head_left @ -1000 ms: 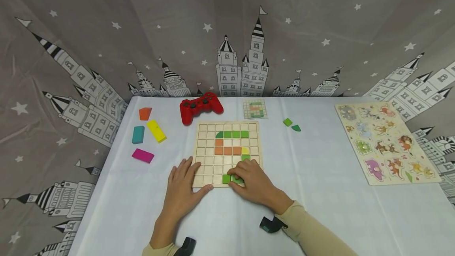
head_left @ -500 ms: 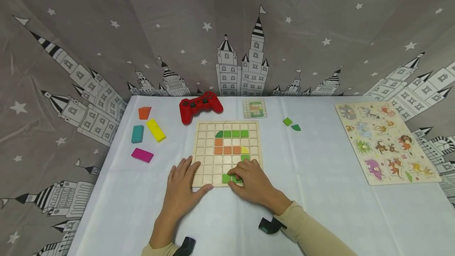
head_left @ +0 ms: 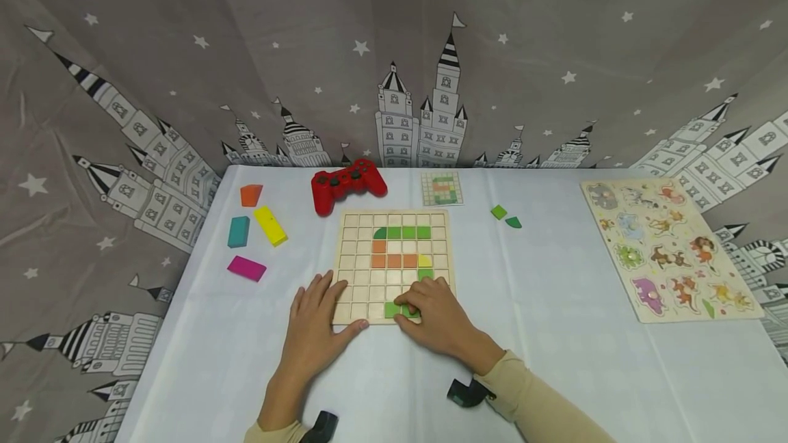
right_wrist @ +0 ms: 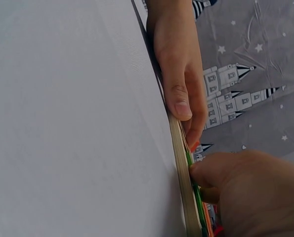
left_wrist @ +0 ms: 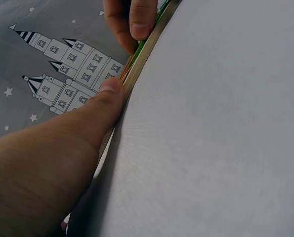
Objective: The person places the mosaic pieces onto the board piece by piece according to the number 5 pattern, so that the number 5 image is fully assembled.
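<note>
A wooden grid board [head_left: 360, 286] lies in the middle of the table. My left hand [head_left: 314, 327] rests over its near left corner, fingers on the left side and thumb at the front edge. At the front row my right hand [head_left: 440, 320] has its thumb and curled fingers on a green square tile [head_left: 410, 312], partly hidden beneath them. Left of it sits another green tile [head_left: 392, 310]. Higher on the board are a green row [head_left: 409, 232], several orange tiles [head_left: 394, 261], a yellow tile [head_left: 425, 260] and a green tile [head_left: 425, 273] close to the right fingers.
Behind the board are a red game controller [head_left: 347, 185] and a small pattern card [head_left: 442, 189]. Two loose green pieces [head_left: 498, 211] lie to its right. Coloured blocks [head_left: 271, 226] are at the left; an animal puzzle board [head_left: 671, 251] is at the far right.
</note>
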The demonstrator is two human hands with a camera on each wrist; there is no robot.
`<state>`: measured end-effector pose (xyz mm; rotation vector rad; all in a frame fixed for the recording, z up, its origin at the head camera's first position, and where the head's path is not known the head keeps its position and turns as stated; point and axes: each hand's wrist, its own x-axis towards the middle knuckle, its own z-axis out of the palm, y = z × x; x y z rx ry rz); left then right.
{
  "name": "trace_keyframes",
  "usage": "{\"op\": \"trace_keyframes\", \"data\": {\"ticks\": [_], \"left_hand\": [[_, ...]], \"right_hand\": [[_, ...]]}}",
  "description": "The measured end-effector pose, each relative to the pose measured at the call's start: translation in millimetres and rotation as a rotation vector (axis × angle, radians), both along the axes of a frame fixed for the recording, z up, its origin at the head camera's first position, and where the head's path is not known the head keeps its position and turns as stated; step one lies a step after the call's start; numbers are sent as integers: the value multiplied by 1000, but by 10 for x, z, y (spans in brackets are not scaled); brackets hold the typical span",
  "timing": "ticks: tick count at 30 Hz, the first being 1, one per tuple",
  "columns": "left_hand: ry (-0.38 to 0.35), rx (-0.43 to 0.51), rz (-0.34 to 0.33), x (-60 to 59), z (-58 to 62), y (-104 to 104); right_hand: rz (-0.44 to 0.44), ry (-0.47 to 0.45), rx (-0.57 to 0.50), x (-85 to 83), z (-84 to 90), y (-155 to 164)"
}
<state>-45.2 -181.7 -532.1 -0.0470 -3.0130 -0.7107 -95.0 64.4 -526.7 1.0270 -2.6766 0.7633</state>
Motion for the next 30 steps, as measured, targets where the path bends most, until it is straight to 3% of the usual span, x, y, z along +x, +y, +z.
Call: {"op": "trace_keyframes", "data": {"ticks": [7,18,23,30], "left_hand": [[-5,0,2,-5,16,-4],[-26,-3,3,8,41,2],[-17,-1,6,0,35,6],[-28,7,10,6,32,7]], "right_hand": [[-2,-13,-21,11,38,-9],[-19,-29,61,-13,79,30],[-83,-48,16,-182,138,180],[-273,-59,-86,-586,129,617]]}}
